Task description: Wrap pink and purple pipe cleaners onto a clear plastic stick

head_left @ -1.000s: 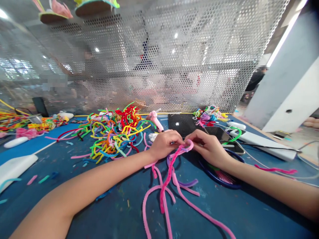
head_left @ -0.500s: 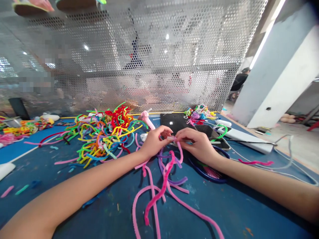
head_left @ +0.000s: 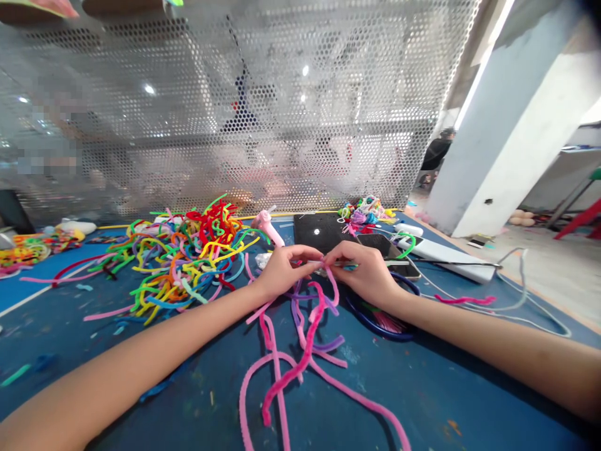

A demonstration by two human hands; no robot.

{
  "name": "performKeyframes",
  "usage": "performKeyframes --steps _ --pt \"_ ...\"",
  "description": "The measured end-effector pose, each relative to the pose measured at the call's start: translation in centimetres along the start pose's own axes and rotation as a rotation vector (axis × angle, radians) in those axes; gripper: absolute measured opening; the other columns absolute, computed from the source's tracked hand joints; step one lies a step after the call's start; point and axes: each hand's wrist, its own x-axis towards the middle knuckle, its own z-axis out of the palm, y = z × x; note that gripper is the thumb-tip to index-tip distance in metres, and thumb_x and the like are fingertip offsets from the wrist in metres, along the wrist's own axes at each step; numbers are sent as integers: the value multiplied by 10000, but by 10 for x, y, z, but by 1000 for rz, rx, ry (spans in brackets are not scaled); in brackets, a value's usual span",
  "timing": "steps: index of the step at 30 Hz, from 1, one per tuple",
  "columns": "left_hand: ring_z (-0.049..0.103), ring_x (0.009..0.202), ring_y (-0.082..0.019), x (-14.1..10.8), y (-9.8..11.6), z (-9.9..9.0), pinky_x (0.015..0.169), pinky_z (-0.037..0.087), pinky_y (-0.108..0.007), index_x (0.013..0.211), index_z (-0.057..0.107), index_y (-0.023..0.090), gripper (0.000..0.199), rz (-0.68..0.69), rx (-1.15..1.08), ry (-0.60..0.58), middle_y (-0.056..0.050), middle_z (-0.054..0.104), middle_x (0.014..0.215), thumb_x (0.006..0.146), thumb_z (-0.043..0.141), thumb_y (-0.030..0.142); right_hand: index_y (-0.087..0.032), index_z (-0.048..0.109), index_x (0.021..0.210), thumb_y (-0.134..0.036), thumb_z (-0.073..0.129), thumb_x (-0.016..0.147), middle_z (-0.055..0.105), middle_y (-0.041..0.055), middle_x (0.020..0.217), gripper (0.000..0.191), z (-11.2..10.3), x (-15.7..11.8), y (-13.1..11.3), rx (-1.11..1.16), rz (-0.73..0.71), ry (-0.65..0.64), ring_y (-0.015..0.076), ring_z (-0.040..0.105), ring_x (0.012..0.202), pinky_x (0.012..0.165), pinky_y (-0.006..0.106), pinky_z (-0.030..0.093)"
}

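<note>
My left hand [head_left: 285,268] and my right hand [head_left: 365,269] meet over the blue table, their fingertips almost touching. Both are closed in a pinch on a light pink pipe cleaner [head_left: 335,289], whose bent length hangs down from the right fingers. What exactly lies between the fingertips is too small to make out. Below them lies a loose bunch of pipe cleaners: a bright pink one [head_left: 295,371], a long light pink one [head_left: 370,404] and a purple one [head_left: 330,344].
A tangled heap of coloured pipe cleaners [head_left: 188,263] lies left. Behind my hands are a pink stick-like object [head_left: 271,230] and a black panel [head_left: 323,230]. To the right lie a dark blue ring [head_left: 375,327], a long white box [head_left: 451,260] and a cable. Perforated metal sheeting [head_left: 300,144] stands behind.
The view has turned slightly right, so everything sits a little further left. My left thumb and finger have closed nearer together, and both hands keep their pinch on the pink pipe cleaner.
</note>
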Motion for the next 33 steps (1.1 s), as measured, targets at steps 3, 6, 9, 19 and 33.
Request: performKeyframes --steps 3,6,9,19,33 --pt "635 703 -132 2 -2 1 673 525 -241 861 678 119 206 -20 -75 -21 -46 693 817 716 685 265 -170 638 738 -116 621 746 640 6 728 57 1 -1 1 -9 37 1 115 573 652 610 232 452" --pt "638 709 -132 2 -2 0 699 518 -243 838 669 123 170 -27 -96 -30 -29 685 783 719 677 243 -171 640 736 -139 637 741 651 7 731 32 2 -1 1 3 68 -3 118 587 655 610 229 460" --pt "627 679 -129 0 0 -1 673 501 -234 836 669 131 150 9 5 -28 -21 680 765 755 647 255 -169 636 741 -171 640 745 657 15 739 6 2 0 1 31 112 -17 127 596 663 611 235 470" --pt "592 805 -145 -1 3 -7 767 443 -247 842 646 159 198 241 349 -54 -29 648 848 872 511 302 -169 631 849 -276 610 794 660 16 747 123 1 2 -5 18 189 -115 128 596 644 585 232 456" --pt "618 897 -174 -3 17 1 768 511 -270 1010 583 148 367 -31 -15 -57 -56 646 956 714 692 335 -173 636 877 -154 571 825 623 49 871 85 0 1 -1 -28 -63 -68 126 572 745 640 226 459"
